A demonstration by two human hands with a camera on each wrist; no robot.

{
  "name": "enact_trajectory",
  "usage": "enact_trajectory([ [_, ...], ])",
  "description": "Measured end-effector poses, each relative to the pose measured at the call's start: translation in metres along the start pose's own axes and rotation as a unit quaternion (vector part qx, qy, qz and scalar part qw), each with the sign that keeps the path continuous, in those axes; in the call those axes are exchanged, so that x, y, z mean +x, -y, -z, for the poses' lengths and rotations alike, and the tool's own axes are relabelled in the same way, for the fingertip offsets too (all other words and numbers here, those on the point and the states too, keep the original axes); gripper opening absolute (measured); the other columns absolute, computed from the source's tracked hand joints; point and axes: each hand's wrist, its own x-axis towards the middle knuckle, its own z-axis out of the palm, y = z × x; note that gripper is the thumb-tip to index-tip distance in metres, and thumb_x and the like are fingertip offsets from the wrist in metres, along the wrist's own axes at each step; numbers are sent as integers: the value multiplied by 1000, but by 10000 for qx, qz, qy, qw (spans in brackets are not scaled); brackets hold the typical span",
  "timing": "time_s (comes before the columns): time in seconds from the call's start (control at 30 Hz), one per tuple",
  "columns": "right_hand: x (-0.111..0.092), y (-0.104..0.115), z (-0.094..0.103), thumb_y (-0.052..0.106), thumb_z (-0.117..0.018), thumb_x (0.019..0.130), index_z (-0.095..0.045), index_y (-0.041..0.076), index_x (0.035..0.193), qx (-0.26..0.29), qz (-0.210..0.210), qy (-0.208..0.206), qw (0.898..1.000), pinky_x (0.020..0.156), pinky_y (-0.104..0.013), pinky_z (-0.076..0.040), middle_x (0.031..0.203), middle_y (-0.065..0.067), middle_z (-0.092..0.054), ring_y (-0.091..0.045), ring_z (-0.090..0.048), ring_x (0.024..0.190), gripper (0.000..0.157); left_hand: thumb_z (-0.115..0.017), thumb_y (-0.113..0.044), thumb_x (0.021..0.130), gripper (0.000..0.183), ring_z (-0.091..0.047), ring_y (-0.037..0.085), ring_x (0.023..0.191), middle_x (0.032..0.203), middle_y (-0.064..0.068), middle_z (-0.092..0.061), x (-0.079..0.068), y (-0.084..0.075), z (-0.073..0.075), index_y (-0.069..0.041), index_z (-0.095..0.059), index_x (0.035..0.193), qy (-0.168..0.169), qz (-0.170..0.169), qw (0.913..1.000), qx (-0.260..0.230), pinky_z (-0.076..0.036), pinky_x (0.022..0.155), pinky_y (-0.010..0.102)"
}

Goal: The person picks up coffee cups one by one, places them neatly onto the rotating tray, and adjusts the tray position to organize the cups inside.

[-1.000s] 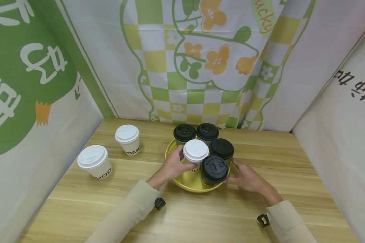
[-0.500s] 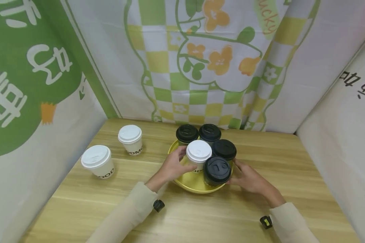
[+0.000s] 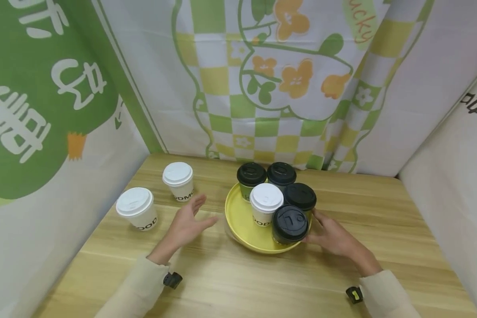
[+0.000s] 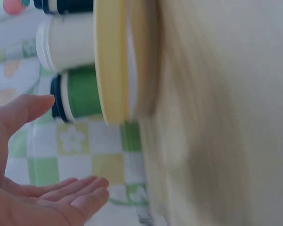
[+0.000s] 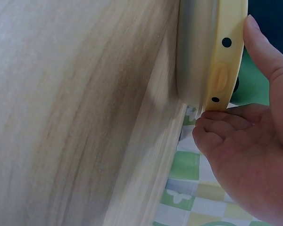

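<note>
A round yellow tray (image 3: 240, 227) stands on the wooden table, bearing a white-lidded paper cup (image 3: 266, 198) and several black-lidded cups, one of them a front cup (image 3: 290, 224). My right hand (image 3: 338, 236) holds the tray's right side, its thumb and fingers spread along the rim. In the right wrist view the fingertips (image 5: 212, 117) lie against the yellow side wall (image 5: 226, 61), which has dark round spots. Left of the tray, my left hand (image 3: 187, 225) is in the air with thumb and fingers apart, holding nothing; the left wrist view shows its palm side.
Two more white-lidded cups stand on the table's left side, a rear cup (image 3: 179, 181) and a nearer cup (image 3: 138, 208). A patterned curtain (image 3: 278, 110) hangs along the back edge, with printed cloth walls at both sides.
My left hand has let go of the white-lidded cup on the tray and moved left, away from it. My right hand stays at the tray's rim. The head view has shifted slightly.
</note>
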Motion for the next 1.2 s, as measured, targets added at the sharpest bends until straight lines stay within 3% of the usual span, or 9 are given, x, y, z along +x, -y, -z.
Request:
enact_trajectory([
  [0.27, -4, 0, 2, 36, -85, 91, -25, -9, 163, -16, 55, -29, 10000, 122, -70, -33, 165, -33, -35, -54, -37, 151, 104, -78, -35, 96, 109, -15, 48, 162, 174, 32, -13, 1, 21, 27, 3, -5, 167, -309, 864, 9955, 253, -20, 132, 61],
  [0.47, -3, -2, 0, 34, -85, 91, -26, -10, 163, 12, 55, -48, 10000, 122, -69, -33, 164, -34, -35, -54, -37, 151, 103, -78, -26, 96, 113, -7, 46, 164, 176, 29, -6, 19, 31, 33, -2, 5, 169, -671, 958, 9930, -186, -13, 134, 59],
  [0.67, -2, 0, -1, 36, -85, 90, -25, -10, 163, 51, 11, 6, 10000, 122, -70, -32, 164, -34, -35, -55, -37, 151, 104, -77, -22, 96, 112, -10, 44, 164, 175, 29, -8, 31, 43, 33, -1, 6, 168, -1019, 1030, 9890, -313, -12, 135, 56],
  [0.9, -3, 1, -1, 34, -85, 91, -24, -11, 163, 48, 1, 13, 10000, 122, -70, -32, 165, -34, -34, -55, -37, 151, 104, -75, -13, 94, 103, -24, 43, 160, 170, 29, -22, 48, 48, 31, 0, -2, 166, -1459, 692, 9842, -731, -18, 135, 55],
  [1.0, -3, 1, 0, 33, -85, 91, -25, -11, 162, 29, 4, -8, 10000, 122, -70, -33, 164, -35, -35, -55, -37, 150, 103, -75, -13, 93, 97, -33, 42, 155, 165, 28, -31, 57, 47, 29, -1, -9, 165, -1761, 635, 9782, -901, -25, 133, 55],
  [1.2, -3, 1, -1, 33, -85, 90, -26, -11, 162, 4, 24, -21, 10000, 121, -70, -34, 163, -35, -36, -56, -39, 149, 103, -79, -13, 89, 99, -42, 40, 149, 158, 25, -39, 73, 48, 25, -2, -16, 164, -2367, 847, 9615, -1111, -32, 130, 52],
])
